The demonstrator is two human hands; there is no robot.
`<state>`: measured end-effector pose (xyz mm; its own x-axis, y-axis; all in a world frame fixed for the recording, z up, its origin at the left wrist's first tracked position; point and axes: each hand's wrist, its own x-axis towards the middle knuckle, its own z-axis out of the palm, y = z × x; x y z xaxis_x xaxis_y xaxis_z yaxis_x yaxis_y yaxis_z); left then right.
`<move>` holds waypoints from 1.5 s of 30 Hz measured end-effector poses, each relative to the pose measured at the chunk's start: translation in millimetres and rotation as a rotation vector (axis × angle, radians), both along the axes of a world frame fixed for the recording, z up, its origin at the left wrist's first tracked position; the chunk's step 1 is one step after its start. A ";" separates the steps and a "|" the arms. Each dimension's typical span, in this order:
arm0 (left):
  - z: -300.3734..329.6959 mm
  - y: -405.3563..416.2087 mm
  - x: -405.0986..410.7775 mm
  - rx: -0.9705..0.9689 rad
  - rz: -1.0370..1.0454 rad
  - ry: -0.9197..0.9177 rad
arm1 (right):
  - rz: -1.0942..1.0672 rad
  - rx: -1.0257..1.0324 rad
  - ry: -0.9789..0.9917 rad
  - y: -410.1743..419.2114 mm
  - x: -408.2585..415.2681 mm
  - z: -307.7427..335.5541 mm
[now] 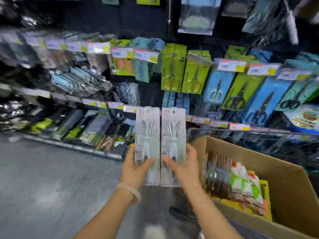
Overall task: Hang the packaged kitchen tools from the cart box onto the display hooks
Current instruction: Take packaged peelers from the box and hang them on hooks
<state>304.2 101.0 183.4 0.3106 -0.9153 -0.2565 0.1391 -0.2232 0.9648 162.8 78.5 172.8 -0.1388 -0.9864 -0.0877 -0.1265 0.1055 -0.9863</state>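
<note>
I hold two pale, clear-fronted tool packages upright side by side in front of the display. My left hand point(136, 165) grips the lower part of the left package point(148, 133), which looks like two packs stacked. My right hand point(183, 165) grips the right package point(173, 133). Each shows a white-handled metal tool and a hang hole at the top. To the right stands the open cardboard cart box point(283, 180) with several more packaged tools point(233, 180) lying inside. Behind the packages are display hooks with green scissors packs point(173, 68) and blue scissors packs point(219, 83).
Rows of hanging kitchen goods with price tags point(145, 54) fill the dark wall ahead, blurred on the left. A lower rail of tags point(219, 123) runs just behind the box. Grey floor point(51, 178) stretches at the lower left. A bracelet circles my left wrist.
</note>
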 end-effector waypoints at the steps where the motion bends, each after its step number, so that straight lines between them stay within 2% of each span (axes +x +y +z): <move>1: 4.7 6.6 19.1 -0.027 0.027 0.001 | 0.042 -0.006 0.009 1.8 19.4 3.9; 6: 25.3 36.9 96.9 -0.094 0.167 -0.004 | 0.215 -0.044 0.061 6.5 104.1 23.8; 11: 35.5 43.5 157.6 -0.112 0.303 0.004 | 0.355 -0.073 0.024 -1.3 166.6 48.2; 18: 45.4 11.8 228.6 -0.203 0.408 0.026 | 0.438 -0.125 -0.026 -43.6 249.1 64.0; 23: 55.9 -33.8 285.6 -0.220 0.455 -0.037 | 0.469 -0.127 -0.061 -92.6 309.2 74.8; 32: 97.8 -137.9 386.0 -0.268 0.400 -0.156 | 0.454 -0.206 -0.064 -199.8 407.7 113.4; 45: 122.3 -247.1 469.3 -0.378 0.291 -0.137 | 0.392 -0.306 -0.099 -287.1 479.8 153.6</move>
